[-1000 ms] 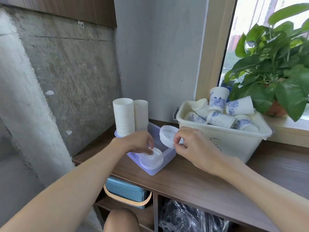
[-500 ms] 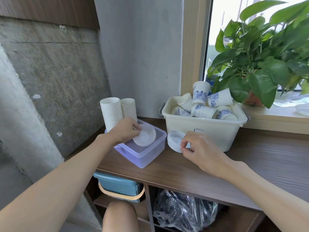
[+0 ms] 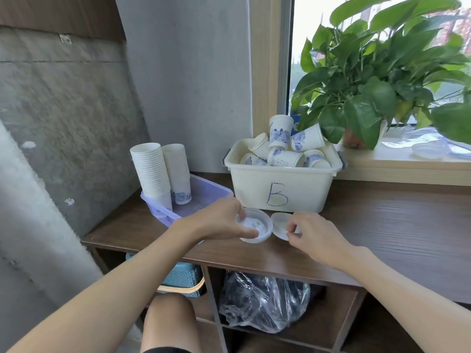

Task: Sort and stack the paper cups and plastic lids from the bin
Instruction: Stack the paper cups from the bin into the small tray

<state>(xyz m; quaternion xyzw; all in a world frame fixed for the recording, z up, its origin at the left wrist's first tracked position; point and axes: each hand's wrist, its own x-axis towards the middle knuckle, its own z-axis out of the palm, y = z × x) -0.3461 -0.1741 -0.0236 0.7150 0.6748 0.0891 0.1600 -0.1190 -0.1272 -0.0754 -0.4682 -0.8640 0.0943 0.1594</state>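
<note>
At a wooden shelf, a person's left hand curls its thumb and fingers round a small stack of lids, while the right hand pinches a single lid just beside it — both just in front of the cup-filled bin marked "B". Stacked cups stand in a purple tray at left.

Bright daylight is admitted through the overexposed window at upper right. A soft sheen is cast on the brown wooden bench near its right end. The rough grey concrete wall is slightly blurred; the frame's edges are bowed by wide-angle distortion.
</note>
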